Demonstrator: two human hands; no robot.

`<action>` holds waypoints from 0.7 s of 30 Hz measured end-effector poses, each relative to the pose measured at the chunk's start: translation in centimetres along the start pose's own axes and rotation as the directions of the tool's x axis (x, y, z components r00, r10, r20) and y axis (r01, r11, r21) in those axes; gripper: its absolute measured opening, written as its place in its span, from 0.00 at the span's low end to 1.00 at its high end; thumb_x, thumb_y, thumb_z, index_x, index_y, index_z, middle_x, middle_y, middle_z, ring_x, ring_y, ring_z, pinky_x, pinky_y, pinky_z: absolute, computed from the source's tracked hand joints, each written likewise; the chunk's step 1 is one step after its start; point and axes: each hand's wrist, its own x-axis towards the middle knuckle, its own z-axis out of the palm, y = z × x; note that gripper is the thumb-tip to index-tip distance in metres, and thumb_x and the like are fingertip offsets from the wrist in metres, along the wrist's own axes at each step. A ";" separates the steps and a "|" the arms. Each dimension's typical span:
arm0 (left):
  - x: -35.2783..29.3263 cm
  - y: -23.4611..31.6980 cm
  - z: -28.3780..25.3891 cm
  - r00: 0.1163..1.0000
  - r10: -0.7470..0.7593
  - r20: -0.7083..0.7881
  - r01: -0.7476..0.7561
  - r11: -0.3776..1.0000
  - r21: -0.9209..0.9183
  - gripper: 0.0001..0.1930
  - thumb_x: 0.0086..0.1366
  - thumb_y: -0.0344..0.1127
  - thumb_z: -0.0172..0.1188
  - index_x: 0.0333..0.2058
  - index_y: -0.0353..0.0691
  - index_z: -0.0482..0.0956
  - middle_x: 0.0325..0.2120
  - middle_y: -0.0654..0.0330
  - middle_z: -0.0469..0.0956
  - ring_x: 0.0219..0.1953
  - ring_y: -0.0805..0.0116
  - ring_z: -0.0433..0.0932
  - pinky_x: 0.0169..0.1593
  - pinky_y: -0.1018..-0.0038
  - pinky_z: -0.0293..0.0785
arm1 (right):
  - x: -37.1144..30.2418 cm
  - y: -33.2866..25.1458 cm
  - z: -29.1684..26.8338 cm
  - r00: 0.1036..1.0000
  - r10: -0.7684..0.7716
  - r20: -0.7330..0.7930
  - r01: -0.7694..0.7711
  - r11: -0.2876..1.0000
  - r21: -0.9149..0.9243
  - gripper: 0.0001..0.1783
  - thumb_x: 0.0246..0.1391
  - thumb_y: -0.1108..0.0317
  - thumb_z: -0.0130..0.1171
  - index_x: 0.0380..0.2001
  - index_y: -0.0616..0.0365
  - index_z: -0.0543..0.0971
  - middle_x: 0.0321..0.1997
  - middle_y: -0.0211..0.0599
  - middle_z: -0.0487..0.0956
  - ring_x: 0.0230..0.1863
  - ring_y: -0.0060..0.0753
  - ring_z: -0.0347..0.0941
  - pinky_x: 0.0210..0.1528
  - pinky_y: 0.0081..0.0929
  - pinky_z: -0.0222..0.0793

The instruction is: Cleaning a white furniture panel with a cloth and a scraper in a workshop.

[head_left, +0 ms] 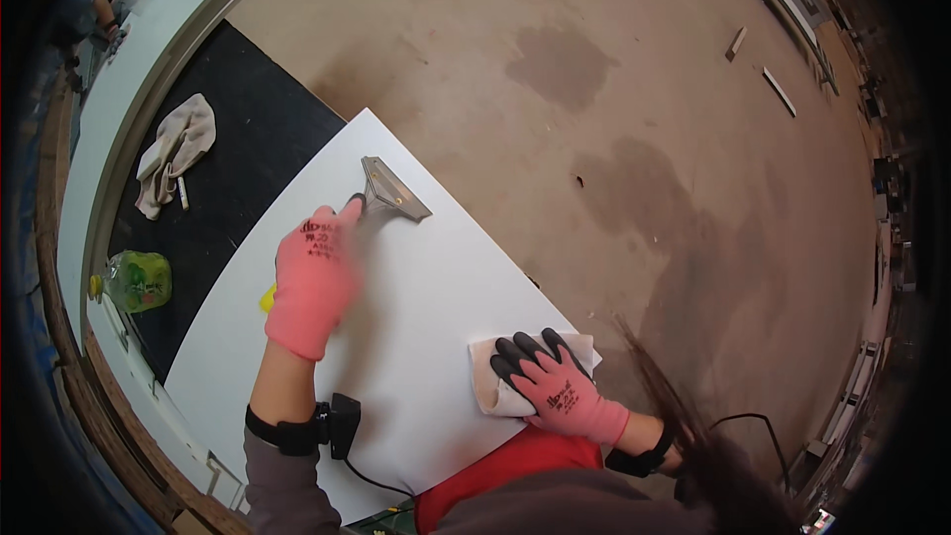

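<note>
Panel (pixel 426 297) above stained floor (pixel 466 59), left hand (pixel 315 282) around scraper (pixel 396 192), right hand (pixel 560 388) spread on cloth (pixel 484 376)

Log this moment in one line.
left hand: holds scraper | right hand: on folded cloth at white panel's right edge | crumpled rag: on black surface

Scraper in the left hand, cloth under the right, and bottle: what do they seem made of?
Scraper: head likely metal, greyish sheen, brassy fasteners. Cloth: probably fabric, matte, softly folded; fibre unclear. Bottle: likely clear plastic, glossy, see-through with green tint.
</note>
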 end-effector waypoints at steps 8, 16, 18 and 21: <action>3.9 -1.3 -0.2 0.998 0.023 -0.056 -0.022 1.000 0.016 0.19 0.58 0.35 0.53 0.50 0.47 0.71 0.36 0.56 0.75 0.39 0.57 0.75 0.43 0.66 0.72 | 0.2 -0.3 -0.3 0.998 0.015 0.066 -0.013 0.999 -0.039 0.44 0.32 0.57 0.66 0.58 0.53 0.63 0.62 0.40 0.62 0.61 0.43 0.58 0.63 0.53 0.47; 3.4 -1.2 -1.1 0.997 -0.047 0.054 0.047 0.999 0.006 0.18 0.58 0.34 0.52 0.49 0.47 0.72 0.37 0.56 0.75 0.39 0.57 0.75 0.43 0.65 0.72 | 0.2 -0.4 -0.6 0.999 0.025 0.020 -0.024 0.998 -0.050 0.47 0.31 0.57 0.67 0.59 0.52 0.62 0.55 0.38 0.66 0.61 0.42 0.58 0.63 0.52 0.46; 3.7 -1.5 -0.9 0.998 0.049 -0.039 -0.049 0.999 -0.009 0.19 0.57 0.34 0.52 0.49 0.47 0.72 0.36 0.56 0.75 0.38 0.57 0.76 0.42 0.65 0.73 | 0.0 -0.3 -0.1 0.999 0.030 0.037 -0.028 0.998 -0.050 0.47 0.31 0.57 0.67 0.59 0.52 0.62 0.55 0.38 0.65 0.61 0.42 0.58 0.64 0.52 0.46; 4.5 -1.3 -1.4 0.993 0.084 -0.089 -0.084 0.996 0.004 0.19 0.56 0.33 0.54 0.49 0.47 0.72 0.34 0.56 0.75 0.37 0.57 0.76 0.41 0.66 0.73 | 0.2 -0.5 -0.6 0.997 0.026 0.077 -0.022 0.999 -0.047 0.47 0.31 0.57 0.67 0.59 0.52 0.62 0.57 0.39 0.64 0.61 0.42 0.58 0.64 0.52 0.46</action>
